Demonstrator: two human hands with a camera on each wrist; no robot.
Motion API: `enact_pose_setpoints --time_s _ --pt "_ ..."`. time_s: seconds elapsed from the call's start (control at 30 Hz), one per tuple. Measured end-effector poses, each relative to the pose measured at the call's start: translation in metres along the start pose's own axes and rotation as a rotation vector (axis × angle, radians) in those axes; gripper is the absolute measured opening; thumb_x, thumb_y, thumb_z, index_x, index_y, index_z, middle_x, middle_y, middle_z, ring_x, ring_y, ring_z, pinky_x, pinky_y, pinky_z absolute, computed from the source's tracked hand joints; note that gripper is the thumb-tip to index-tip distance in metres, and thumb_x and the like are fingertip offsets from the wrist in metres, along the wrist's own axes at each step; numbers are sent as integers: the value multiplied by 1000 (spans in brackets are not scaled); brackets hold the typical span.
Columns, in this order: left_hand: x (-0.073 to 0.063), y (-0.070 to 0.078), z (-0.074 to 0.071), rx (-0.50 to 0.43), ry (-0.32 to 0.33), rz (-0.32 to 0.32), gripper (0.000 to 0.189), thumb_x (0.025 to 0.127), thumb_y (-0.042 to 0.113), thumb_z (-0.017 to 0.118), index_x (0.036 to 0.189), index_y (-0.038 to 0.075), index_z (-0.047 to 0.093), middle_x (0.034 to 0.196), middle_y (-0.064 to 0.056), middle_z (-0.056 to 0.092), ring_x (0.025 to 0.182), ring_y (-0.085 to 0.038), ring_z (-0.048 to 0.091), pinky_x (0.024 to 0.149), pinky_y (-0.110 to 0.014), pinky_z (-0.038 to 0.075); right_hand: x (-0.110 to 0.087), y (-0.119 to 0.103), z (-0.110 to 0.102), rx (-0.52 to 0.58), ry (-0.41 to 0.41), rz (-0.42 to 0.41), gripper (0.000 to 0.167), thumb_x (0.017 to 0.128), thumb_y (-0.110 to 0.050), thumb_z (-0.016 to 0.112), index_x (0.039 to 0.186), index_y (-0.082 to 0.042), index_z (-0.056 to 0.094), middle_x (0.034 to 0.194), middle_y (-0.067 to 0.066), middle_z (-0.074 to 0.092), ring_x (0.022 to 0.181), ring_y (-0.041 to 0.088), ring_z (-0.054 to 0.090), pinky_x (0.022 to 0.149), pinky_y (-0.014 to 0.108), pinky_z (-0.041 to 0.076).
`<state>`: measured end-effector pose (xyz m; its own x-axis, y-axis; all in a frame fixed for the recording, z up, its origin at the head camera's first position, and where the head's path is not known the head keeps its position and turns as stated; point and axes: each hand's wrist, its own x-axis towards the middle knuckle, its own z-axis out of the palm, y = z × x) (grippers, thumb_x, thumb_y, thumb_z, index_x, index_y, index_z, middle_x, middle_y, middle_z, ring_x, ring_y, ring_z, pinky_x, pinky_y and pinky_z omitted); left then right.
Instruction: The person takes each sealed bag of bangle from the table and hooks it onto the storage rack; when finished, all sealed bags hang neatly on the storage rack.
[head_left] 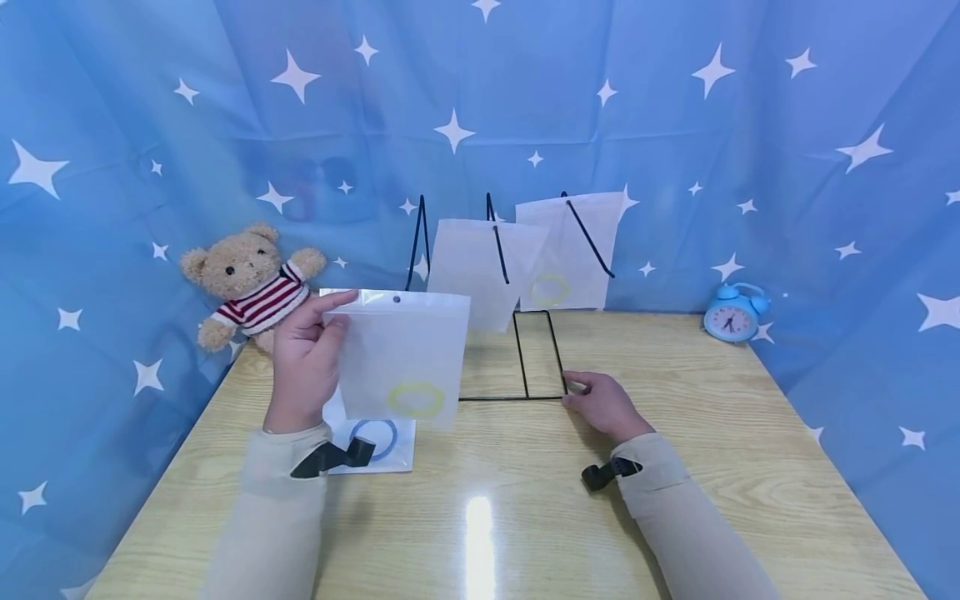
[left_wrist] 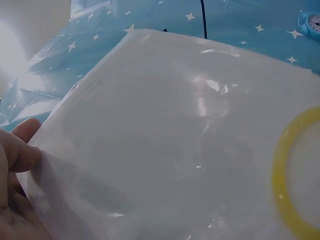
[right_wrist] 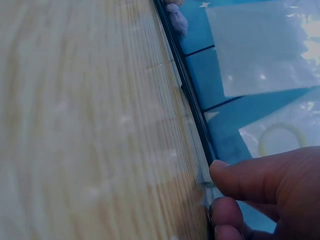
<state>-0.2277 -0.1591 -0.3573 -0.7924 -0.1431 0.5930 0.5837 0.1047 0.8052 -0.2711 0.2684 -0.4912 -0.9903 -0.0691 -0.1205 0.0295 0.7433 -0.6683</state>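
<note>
My left hand [head_left: 306,362] pinches the left edge of a white zip bag [head_left: 397,350], with a yellow ring [left_wrist: 282,182] low in it. The bag is held upright, its punched hole near the left hook [head_left: 414,246] of a black wire display rack; whether the hook passes through the hole I cannot tell. At the base's front right corner, my right hand [head_left: 603,406] grips the rack [head_left: 498,399] between thumb and fingers. Two more white bags hang on the other hooks: a middle one [head_left: 472,271] and a right one [head_left: 588,242] showing a yellow ring.
Below the left hand a bag with a blue ring [head_left: 403,461] lies on the wooden table [head_left: 555,517], partly covered. A striped-shirt teddy bear [head_left: 243,275] leans at the back left. A blue alarm clock [head_left: 731,321] stands back right, before a starry blue curtain [head_left: 525,83].
</note>
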Motion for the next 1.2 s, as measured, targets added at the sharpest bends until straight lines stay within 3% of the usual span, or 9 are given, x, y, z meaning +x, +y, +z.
enact_pose_setpoints --time_s 0.27,0.5,0.83,0.97,1.2 --pt "0 -1 6 -8 21 14 30 105 0 55 128 2 74 108 6 75 91 -18 62 75 -23 51 -1 -1 1 0 -2 3 54 102 -23 70 153 -11 57 135 21 67 104 27 65 72 33 49" --pt "7 -7 12 34 -6 -10 32 107 2 54 129 9 75 119 4 75 97 -20 64 78 -24 53 1 1 3 -2 -3 -6 53 102 -22 70 152 -11 58 135 21 68 108 29 66 73 33 49" --pt "13 -12 16 30 10 -15 31 107 3 53 129 8 75 125 2 74 108 -19 67 90 -24 56 2 3 3 -9 2 -3 52 102 -23 70 152 -13 59 133 19 68 106 27 66 72 33 49" --pt "13 -14 16 28 13 -29 31 107 4 54 129 9 75 124 2 75 103 -19 65 87 -23 55 1 2 2 -13 4 -6 52 102 -22 70 152 -12 59 135 20 68 109 29 66 74 34 49" --pt "17 -17 19 26 15 -40 32 106 4 53 128 10 76 125 -2 76 109 -20 67 91 -25 57 0 3 1 -19 0 0 52 102 -22 70 152 -12 59 136 20 67 108 28 66 74 34 49"
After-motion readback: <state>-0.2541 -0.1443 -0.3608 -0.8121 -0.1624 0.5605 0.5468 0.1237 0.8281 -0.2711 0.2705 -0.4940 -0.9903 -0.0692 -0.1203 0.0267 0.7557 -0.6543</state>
